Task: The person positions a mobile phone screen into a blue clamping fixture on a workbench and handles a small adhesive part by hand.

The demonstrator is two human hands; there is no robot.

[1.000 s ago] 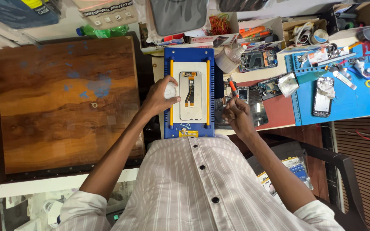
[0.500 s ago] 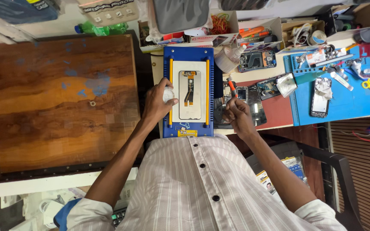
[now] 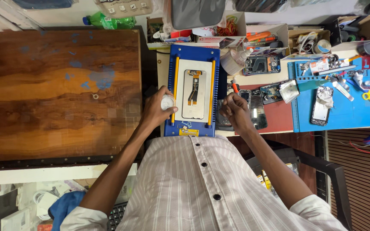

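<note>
Phone screen panel clamped in a blue fixture, both hands beside it.

Lay flat near the desk's front edge: thin phone screen panel [image 3: 193,93] in the blue fixture [image 3: 192,57] — judged light, stiff, brittle; best gripped by long edges, clear of the ribbon cable. Left hand [image 3: 156,112] curled around a small round white container [image 3: 168,102]. Right hand [image 3: 235,113] closed loosely; contents could not be told.

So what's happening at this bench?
A person sits at a cluttered repair bench. The left hand holds a small round white container at the left edge of a blue fixture. A phone screen lies in the fixture, back up, with its flex cable showing. The right hand is closed just right of the fixture; what it grips is hidden. Opened phones and tools lie on a blue mat to the right.
</note>
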